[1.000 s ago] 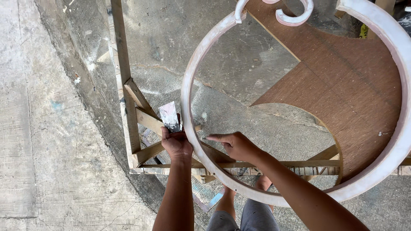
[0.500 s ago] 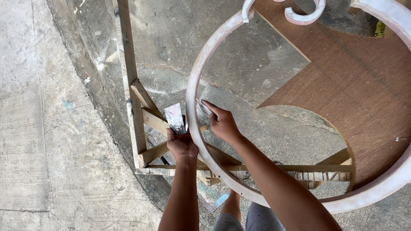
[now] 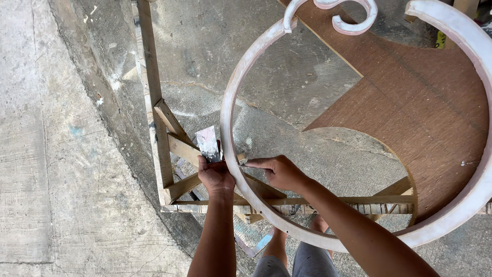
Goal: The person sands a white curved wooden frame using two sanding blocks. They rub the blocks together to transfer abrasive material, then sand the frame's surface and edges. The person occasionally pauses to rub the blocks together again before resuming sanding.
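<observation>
A large round wooden ring (image 3: 233,97), whitish with filler, lies across a timber frame in the head view. My left hand (image 3: 215,177) grips a small putty scraper (image 3: 208,142), its pale blade pointing up just outside the ring's left edge. My right hand (image 3: 279,172) reaches from inside the ring, its forefinger pressed on the ring's rim beside the scraper. A white curled scroll ornament (image 3: 341,18) sits at the ring's top.
A timber frame (image 3: 154,102) with diagonal braces stands under the ring on a concrete floor (image 3: 61,154). A brown plywood sheet (image 3: 420,102) with a curved cut-out lies under the ring's right side. My knees (image 3: 287,259) show at the bottom.
My right hand has slid down along the ring's rim toward me, finger still on the wood. My left hand and the scraper have stayed at the same spot on the ring.
</observation>
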